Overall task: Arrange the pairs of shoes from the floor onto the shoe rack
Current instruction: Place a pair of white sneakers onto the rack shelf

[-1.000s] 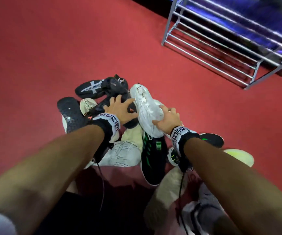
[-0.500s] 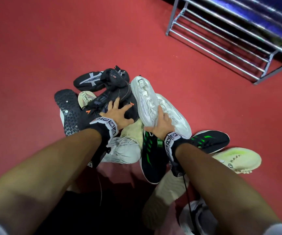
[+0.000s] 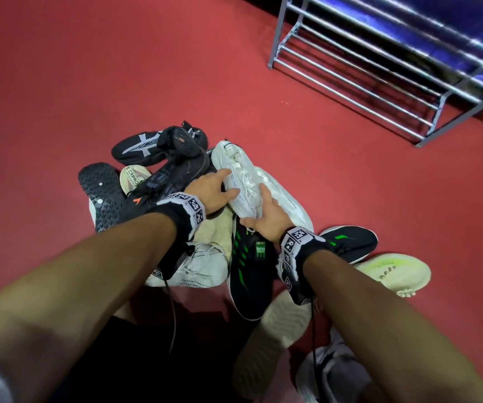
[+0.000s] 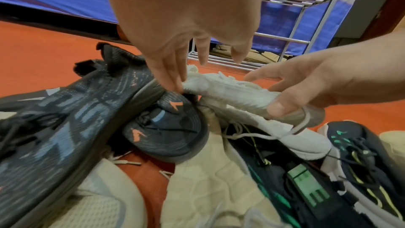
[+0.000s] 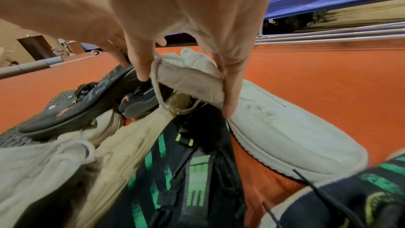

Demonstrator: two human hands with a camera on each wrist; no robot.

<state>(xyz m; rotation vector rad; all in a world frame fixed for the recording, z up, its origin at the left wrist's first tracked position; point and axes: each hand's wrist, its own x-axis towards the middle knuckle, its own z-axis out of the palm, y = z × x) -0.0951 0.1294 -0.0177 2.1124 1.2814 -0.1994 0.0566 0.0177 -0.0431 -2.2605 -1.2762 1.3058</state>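
Floor (image 3: 89, 68): smooth red surface with a faint sheen. Shoe rack (image 3: 359, 80), at 1 o'clock: bare metal tubes, glossy silver. White shoe (image 3: 240, 181): matt textile upper, woven cloth laces. Black shoe (image 4: 72, 115), at 9 o'clock of it: coarse knit cloth, matt rubber-like sole edge. Studded sole (image 3: 100, 196): dull black, rough tread. Green-striped shoe (image 5: 175, 171): matt dark fabric with printed green bars.

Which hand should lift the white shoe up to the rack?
Probably the right hand: it already grips the white shoe, and the shoe rack stands on its side. The left hand only touches it.
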